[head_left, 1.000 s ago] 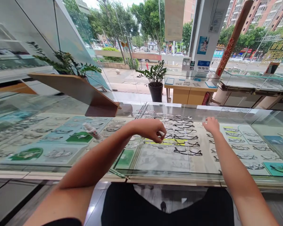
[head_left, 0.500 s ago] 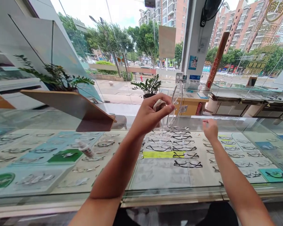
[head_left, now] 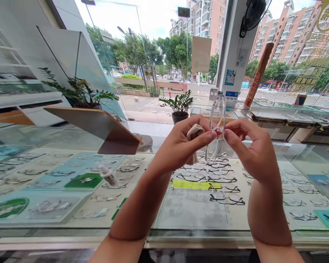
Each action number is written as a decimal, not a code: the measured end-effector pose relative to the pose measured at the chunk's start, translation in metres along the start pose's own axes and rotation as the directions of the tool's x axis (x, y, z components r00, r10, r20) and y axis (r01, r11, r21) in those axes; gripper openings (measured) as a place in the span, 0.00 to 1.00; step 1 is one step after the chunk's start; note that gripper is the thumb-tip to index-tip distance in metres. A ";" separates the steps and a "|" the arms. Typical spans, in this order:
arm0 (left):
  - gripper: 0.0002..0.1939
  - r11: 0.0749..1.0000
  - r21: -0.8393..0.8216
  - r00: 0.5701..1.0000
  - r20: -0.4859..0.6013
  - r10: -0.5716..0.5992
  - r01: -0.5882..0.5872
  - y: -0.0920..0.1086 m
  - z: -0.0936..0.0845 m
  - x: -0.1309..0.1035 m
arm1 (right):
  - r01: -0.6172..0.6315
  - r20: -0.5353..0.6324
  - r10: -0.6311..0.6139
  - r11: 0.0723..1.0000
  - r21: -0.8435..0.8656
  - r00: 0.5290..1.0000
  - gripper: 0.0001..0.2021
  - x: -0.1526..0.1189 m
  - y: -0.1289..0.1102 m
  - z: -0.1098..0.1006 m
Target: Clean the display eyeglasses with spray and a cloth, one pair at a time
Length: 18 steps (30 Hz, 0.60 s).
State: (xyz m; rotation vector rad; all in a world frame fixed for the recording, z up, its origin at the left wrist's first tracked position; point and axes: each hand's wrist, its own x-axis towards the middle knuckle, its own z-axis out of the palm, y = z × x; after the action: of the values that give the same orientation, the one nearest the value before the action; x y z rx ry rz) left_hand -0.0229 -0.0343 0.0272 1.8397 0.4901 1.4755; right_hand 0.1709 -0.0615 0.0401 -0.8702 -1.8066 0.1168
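bright daylight pours through the tall clear glass shop window (head_left: 153,65), bleaching the pale cloudy sky (head_left: 153,22) nearly white. soft reflections haze the long clear glass display counter (head_left: 192,212). the far left is blurred and stretched, and pale highlights trace the clear thin-rimmed round eyeglasses (head_left: 218,130).

Hands, two: left hand (head_left: 181,146) and right hand (head_left: 254,149). Between them, one pair of clear glasses (head_left: 218,128); in the left, one cloth (head_left: 195,132). Under both, one bench (head_left: 208,243), its other spectacles too many and overlapped to count. To the hands' left, one white bottle (head_left: 108,175). Plants, two: one leafy plant (head_left: 178,104) beyond the hands, another plant (head_left: 83,93) farther left. Above right, one black fan (head_left: 254,14).
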 end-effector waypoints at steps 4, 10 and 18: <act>0.18 0.999 0.038 0.998 -0.062 -0.004 0.006 -0.001 0.005 -0.002 | -0.012 -0.037 0.012 1.000 0.004 0.999 0.10 -0.003 0.008 0.003; 0.22 0.997 0.081 0.995 -0.103 -0.002 0.011 -0.014 0.008 0.004 | -0.024 0.179 0.016 0.999 0.038 0.984 0.09 0.000 0.012 0.002; 0.21 0.994 0.102 0.998 -0.033 0.054 -0.051 -0.025 0.005 0.015 | -0.052 0.183 0.050 0.999 0.006 0.982 0.10 0.007 0.018 0.001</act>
State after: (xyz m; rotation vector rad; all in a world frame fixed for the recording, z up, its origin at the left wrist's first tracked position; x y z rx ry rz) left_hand -0.0101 -0.0084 0.0187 1.9202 0.5463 1.5465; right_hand 0.1781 -0.0434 0.0365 -0.9229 -1.9522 0.2458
